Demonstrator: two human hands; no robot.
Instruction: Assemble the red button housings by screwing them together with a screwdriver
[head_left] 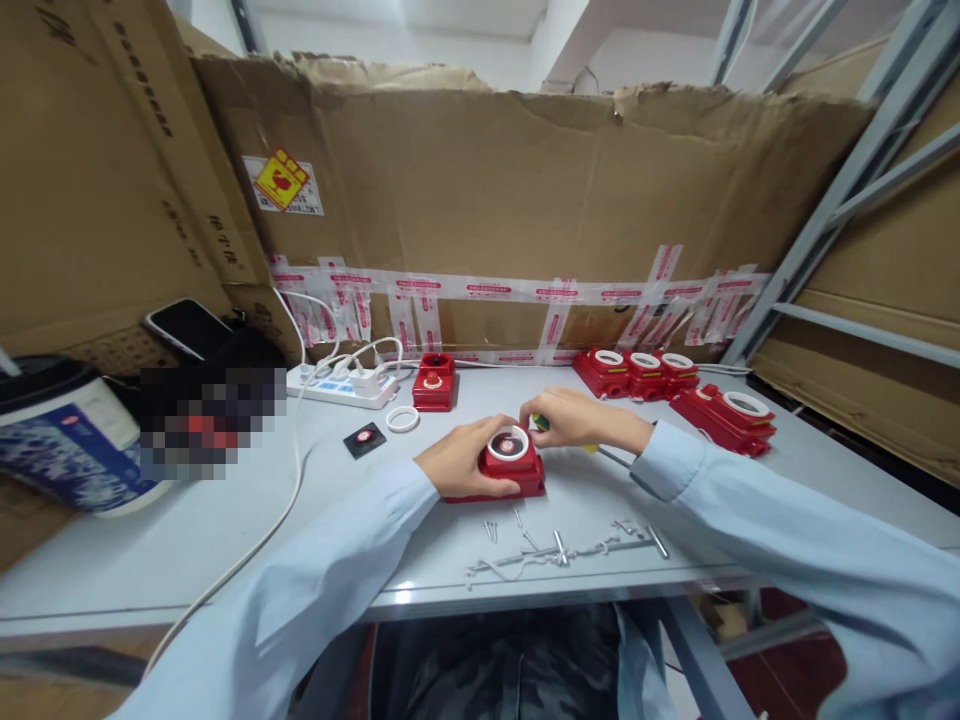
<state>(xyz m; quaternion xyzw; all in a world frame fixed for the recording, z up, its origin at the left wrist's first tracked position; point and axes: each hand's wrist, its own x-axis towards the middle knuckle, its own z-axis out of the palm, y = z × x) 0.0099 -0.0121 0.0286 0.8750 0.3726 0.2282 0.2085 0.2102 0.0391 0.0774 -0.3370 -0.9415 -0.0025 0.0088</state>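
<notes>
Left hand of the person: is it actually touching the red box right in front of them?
Touching. The head view shows the left hand against the red box, its thumb lying along the near side.

Green handle (541, 423) mostly within right hand (564, 415)

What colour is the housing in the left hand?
The housing is red, seen in the head view.

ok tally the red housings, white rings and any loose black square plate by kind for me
Red housings: 6
White rings: 6 (5 on housings, 1 loose)
Loose black square plate: 1
Total: 13
</notes>
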